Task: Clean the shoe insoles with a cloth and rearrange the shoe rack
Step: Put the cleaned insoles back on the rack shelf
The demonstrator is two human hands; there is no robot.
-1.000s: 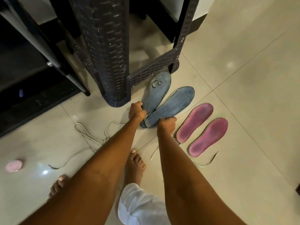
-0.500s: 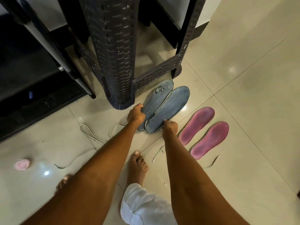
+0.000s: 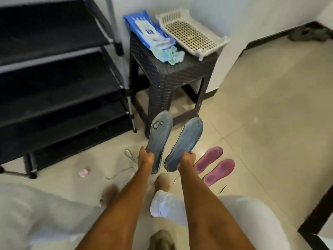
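Both hands, left (image 3: 146, 158) and right (image 3: 187, 158), each clamp a blue insole (image 3: 159, 139) by the heel above the floor (image 3: 270, 123); floppy toes could snag the bench (image 3: 173, 73).

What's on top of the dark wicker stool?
On the dark wicker stool: a blue wipes pack, a crumpled light-blue cloth at its near end, and a white perforated tray. Whatever lies beneath the pack, cloth and tray is covered.
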